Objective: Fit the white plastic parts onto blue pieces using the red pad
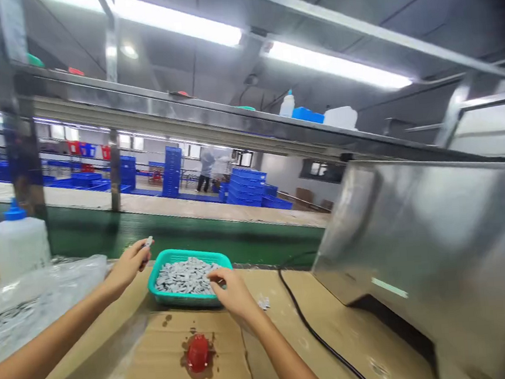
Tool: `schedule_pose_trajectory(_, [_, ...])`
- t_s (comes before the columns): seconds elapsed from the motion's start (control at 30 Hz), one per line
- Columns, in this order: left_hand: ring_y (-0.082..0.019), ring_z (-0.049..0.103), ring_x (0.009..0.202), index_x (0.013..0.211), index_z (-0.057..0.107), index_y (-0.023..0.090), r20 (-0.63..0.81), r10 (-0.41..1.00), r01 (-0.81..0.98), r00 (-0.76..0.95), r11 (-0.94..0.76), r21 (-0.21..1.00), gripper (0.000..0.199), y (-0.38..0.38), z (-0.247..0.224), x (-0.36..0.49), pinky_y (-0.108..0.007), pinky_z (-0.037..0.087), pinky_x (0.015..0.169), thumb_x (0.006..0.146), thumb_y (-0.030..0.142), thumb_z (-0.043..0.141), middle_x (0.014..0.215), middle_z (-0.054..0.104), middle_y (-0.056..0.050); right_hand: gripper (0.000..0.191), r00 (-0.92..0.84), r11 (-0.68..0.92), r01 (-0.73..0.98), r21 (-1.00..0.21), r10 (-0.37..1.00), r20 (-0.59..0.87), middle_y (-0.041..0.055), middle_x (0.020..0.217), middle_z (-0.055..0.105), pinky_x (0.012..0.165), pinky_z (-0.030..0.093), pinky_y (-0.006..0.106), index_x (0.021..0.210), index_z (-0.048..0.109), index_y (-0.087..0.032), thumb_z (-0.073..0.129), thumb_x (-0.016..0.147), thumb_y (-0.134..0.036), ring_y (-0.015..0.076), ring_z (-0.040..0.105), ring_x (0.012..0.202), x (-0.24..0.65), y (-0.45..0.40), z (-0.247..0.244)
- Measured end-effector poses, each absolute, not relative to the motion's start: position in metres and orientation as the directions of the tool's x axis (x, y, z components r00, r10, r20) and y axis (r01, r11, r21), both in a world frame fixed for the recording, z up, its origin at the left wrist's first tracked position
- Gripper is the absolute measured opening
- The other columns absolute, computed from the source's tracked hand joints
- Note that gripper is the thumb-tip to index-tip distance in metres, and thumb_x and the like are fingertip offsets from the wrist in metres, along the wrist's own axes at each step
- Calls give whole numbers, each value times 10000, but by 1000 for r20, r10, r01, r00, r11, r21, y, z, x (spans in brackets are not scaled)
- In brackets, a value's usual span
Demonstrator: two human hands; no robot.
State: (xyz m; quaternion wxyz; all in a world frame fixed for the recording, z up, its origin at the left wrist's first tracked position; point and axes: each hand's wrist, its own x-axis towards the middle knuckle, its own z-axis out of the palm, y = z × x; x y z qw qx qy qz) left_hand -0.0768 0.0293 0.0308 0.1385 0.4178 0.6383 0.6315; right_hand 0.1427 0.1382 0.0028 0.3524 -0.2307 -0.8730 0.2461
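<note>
A turquoise basket [154,280] full of small grey-white pieces [187,276] stands on the cardboard-covered bench. Just left of it and slightly above its rim, my left hand [130,264] is closed on a small whitish piece [149,241] held at the fingertips. My right hand [229,289] reaches over the basket's right edge, thumb and fingers bent together near the pieces; whether anything is between them is too small to tell. Below the basket, a red object [198,353] lies on wet-spotted cardboard [153,363].
On the left are a white bottle with a blue cap [18,245] and clear plastic bags [66,288]. A black cable [308,326] and a large metal housing [416,246] are at right. A green belt [195,239] runs behind the basket, under a metal shelf [161,109].
</note>
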Motion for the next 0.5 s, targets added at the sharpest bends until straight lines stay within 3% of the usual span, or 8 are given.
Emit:
schedule_pose_trajectory(0.2, [-92,508,548,860,556,108,160,660,379,-734,202,903,259,68,25,-133,-248,447,533,798,353,500,681,557,-3,247,-714,807,291,-514,541,444,94,891,638,849,405,350,776,681,-129,471,680,-41,229,560,910,138,148,6])
schedule_pose_trajectory(0.33, [-160,570,796,1015,526,122,145,607,403,-781,314,860,284,89,22,-146,-345,480,726,804,312,507,932,583,-55,252,-699,786,344,-513,580,419,75,898,643,837,418,321,795,682,-141,467,695,-56,210,567,902,139,148,5])
schedule_pose_trajectory(0.5, [-256,424,1122,1167,431,140,186,530,432,-828,389,814,406,103,5,-144,-477,356,929,791,260,526,1223,445,-115,262,-706,777,367,-512,591,392,65,877,651,837,409,320,791,683,-153,445,732,-61,207,564,886,139,144,4])
